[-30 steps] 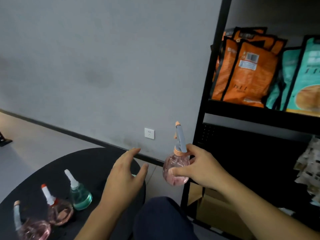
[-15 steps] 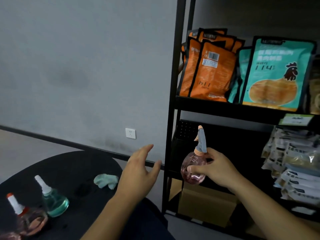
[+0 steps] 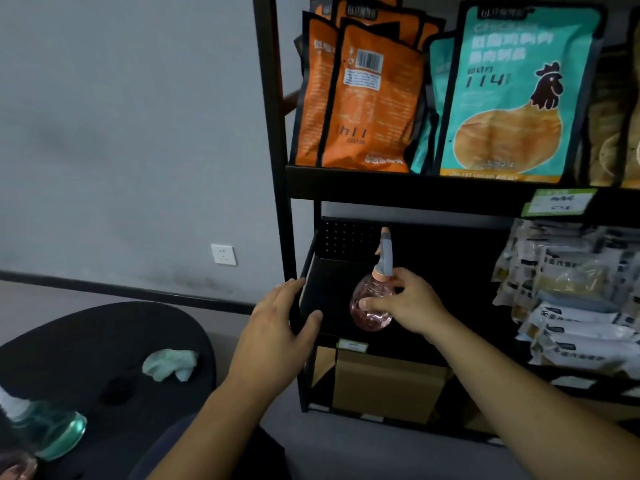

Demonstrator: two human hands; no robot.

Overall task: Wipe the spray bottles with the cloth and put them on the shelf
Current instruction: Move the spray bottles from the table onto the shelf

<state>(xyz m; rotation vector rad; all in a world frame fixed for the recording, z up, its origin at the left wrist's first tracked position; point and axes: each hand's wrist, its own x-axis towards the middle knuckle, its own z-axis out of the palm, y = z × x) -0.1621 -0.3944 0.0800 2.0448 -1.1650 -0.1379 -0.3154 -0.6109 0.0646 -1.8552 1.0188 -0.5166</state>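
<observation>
Right hand (image 3: 405, 304) pinches the pink bottle (image 3: 372, 303) by its round body, thumb in front, fingers behind the neck; nozzle up, bottle upright. It sits at the left end of the middle shelf (image 3: 332, 299), low over the board; contact cannot be told. Left hand (image 3: 277, 327) spread, fingers on the shelf's front left corner post, thumb over the front edge.

Cloth (image 3: 169, 363) lies crumpled at the table's right edge. Green bottle (image 3: 48, 431) at the table's near left edge, unshelved.

Risks: round base may roll or tip if released before seated; tall nozzle could catch the shelf above; packets (image 3: 568, 299) to the right leave little room.
</observation>
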